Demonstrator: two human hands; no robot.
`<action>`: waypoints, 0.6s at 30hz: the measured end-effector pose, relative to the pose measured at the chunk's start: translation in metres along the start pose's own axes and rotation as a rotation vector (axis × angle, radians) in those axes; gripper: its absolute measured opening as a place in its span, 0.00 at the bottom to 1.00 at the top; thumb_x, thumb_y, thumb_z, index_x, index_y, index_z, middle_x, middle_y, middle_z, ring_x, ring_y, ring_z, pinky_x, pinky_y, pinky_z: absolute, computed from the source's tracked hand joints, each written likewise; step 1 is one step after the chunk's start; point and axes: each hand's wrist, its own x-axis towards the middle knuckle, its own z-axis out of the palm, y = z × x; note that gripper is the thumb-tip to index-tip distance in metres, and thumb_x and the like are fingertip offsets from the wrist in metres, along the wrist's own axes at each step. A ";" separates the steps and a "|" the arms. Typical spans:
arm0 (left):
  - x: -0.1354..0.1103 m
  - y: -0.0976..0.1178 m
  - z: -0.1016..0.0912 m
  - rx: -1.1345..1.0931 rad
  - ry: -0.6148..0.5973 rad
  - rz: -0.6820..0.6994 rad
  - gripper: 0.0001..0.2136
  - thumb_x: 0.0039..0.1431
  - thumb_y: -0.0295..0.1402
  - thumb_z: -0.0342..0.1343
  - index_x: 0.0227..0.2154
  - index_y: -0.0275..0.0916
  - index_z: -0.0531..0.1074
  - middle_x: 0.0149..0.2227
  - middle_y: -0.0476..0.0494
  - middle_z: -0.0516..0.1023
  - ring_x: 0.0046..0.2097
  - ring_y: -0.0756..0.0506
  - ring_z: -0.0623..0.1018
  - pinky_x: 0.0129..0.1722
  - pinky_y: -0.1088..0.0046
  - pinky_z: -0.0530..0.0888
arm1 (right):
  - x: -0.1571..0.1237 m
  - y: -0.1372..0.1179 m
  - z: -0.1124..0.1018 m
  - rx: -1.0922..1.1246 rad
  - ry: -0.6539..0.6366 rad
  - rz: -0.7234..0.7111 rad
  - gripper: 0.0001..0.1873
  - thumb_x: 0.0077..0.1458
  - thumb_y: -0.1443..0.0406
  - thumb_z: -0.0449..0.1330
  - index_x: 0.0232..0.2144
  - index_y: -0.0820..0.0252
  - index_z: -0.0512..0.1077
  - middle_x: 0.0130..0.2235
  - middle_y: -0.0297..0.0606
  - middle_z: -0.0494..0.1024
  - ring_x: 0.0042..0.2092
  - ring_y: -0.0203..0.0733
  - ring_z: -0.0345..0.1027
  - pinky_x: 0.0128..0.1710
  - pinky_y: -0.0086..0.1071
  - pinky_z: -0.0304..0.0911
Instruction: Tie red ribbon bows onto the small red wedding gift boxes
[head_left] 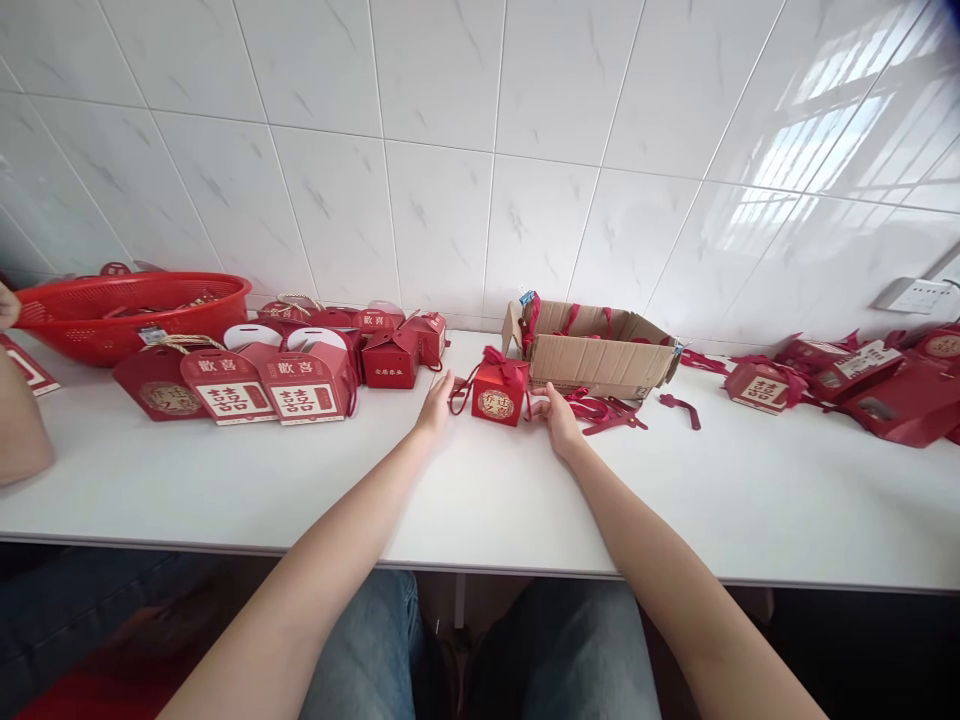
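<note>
From my end I see the white table [495, 505], with a cardboard carton [592, 362] towards the wall. In front of the carton's left end, the red box [496, 402] sits upright between my hands, roughly cubic, no clear long axis. My right hand [561, 424] looks slightly nearer than my left hand [436, 402]. Both have fingers partly curled beside the ribbon [511, 371]; I can't tell whether either grips it.

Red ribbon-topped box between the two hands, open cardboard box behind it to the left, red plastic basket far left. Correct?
Not quite: in the head view, the open cardboard box is behind the red ribbon-topped box to the right, not left. Rest stands.
</note>
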 end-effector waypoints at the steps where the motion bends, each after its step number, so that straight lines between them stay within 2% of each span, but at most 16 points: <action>1: 0.000 0.000 0.000 0.014 -0.012 -0.005 0.23 0.53 0.56 0.49 0.29 0.39 0.70 0.31 0.42 0.76 0.39 0.42 0.75 0.37 0.68 0.69 | 0.000 0.000 0.000 0.015 0.008 0.002 0.27 0.50 0.40 0.50 0.31 0.56 0.68 0.19 0.32 0.69 0.25 0.42 0.65 0.25 0.34 0.57; 4: -0.001 0.001 0.000 0.070 0.001 0.013 0.22 0.56 0.55 0.46 0.27 0.40 0.69 0.33 0.42 0.75 0.41 0.42 0.74 0.39 0.68 0.68 | 0.002 0.003 -0.001 0.082 0.087 -0.022 0.24 0.50 0.41 0.51 0.28 0.55 0.66 0.22 0.32 0.69 0.27 0.41 0.65 0.26 0.33 0.58; 7: -0.005 0.003 -0.001 0.107 -0.047 0.036 0.22 0.56 0.54 0.46 0.19 0.40 0.66 0.25 0.44 0.73 0.36 0.43 0.74 0.38 0.68 0.69 | 0.006 0.004 -0.001 0.133 0.153 -0.050 0.21 0.49 0.44 0.54 0.32 0.53 0.66 0.32 0.33 0.74 0.36 0.41 0.69 0.31 0.32 0.61; 8: -0.006 0.004 -0.001 0.113 -0.080 0.038 0.22 0.56 0.53 0.48 0.17 0.40 0.65 0.23 0.44 0.72 0.34 0.44 0.74 0.38 0.67 0.69 | 0.006 0.004 -0.001 0.144 0.159 -0.048 0.20 0.49 0.44 0.55 0.33 0.52 0.65 0.32 0.33 0.74 0.37 0.41 0.69 0.32 0.32 0.61; 10: -0.007 0.005 0.000 0.113 -0.107 0.040 0.21 0.55 0.52 0.49 0.19 0.40 0.68 0.25 0.44 0.74 0.34 0.43 0.75 0.39 0.67 0.69 | 0.007 0.003 -0.002 0.157 0.166 -0.027 0.21 0.50 0.44 0.53 0.31 0.53 0.64 0.25 0.31 0.71 0.30 0.39 0.67 0.28 0.31 0.59; 11: -0.007 0.006 0.001 0.109 -0.088 0.042 0.20 0.55 0.52 0.49 0.23 0.40 0.70 0.28 0.43 0.75 0.37 0.43 0.75 0.40 0.67 0.69 | 0.007 0.003 -0.003 0.161 0.173 -0.014 0.21 0.51 0.43 0.51 0.29 0.54 0.63 0.20 0.29 0.67 0.25 0.38 0.64 0.25 0.31 0.57; 14: -0.004 0.005 0.002 0.090 0.037 0.043 0.20 0.57 0.53 0.44 0.32 0.41 0.68 0.37 0.42 0.75 0.43 0.43 0.73 0.40 0.68 0.68 | 0.005 0.001 -0.004 0.170 0.199 0.006 0.22 0.52 0.43 0.49 0.24 0.54 0.59 0.13 0.22 0.51 0.16 0.34 0.49 0.19 0.31 0.50; 16: -0.002 0.004 0.002 0.086 0.092 0.037 0.18 0.57 0.51 0.45 0.31 0.41 0.66 0.35 0.44 0.72 0.41 0.44 0.72 0.37 0.69 0.68 | 0.003 0.000 -0.003 0.172 0.199 -0.005 0.22 0.51 0.43 0.51 0.24 0.54 0.60 0.14 0.22 0.50 0.16 0.33 0.48 0.19 0.31 0.50; 18: -0.002 0.004 0.002 0.089 0.087 0.038 0.16 0.56 0.49 0.47 0.26 0.41 0.63 0.29 0.47 0.69 0.34 0.46 0.70 0.34 0.70 0.67 | 0.001 -0.001 -0.002 0.164 0.184 -0.024 0.22 0.49 0.43 0.54 0.24 0.55 0.62 0.15 0.24 0.54 0.18 0.33 0.51 0.20 0.30 0.52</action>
